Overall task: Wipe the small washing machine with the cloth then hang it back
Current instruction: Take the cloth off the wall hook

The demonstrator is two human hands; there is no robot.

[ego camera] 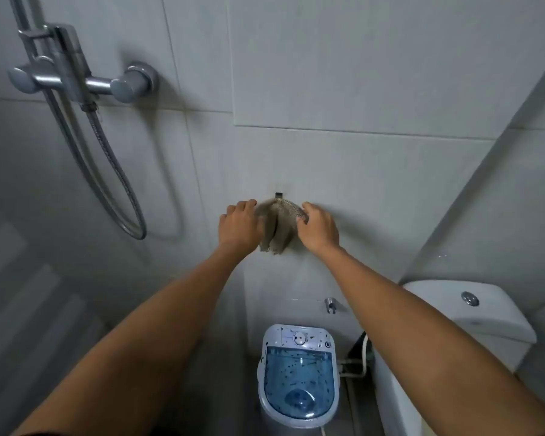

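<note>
A grey-brown cloth (277, 226) hangs folded over a small dark hook (278, 195) on the tiled wall. My left hand (239, 226) grips the cloth's left side, its fingers curled round the top edge. My right hand (318, 226) pinches the cloth's right upper edge. Both arms reach up and forward to the wall. Far below on the floor stands the small washing machine (298, 372), white with a clear blue lid and dark specks on it.
A chrome shower mixer (76, 80) with a looping hose (120, 196) is fixed at the upper left. A white toilet cistern (472, 313) stands at the right, next to the machine. A small wall tap (330, 305) sits above the machine.
</note>
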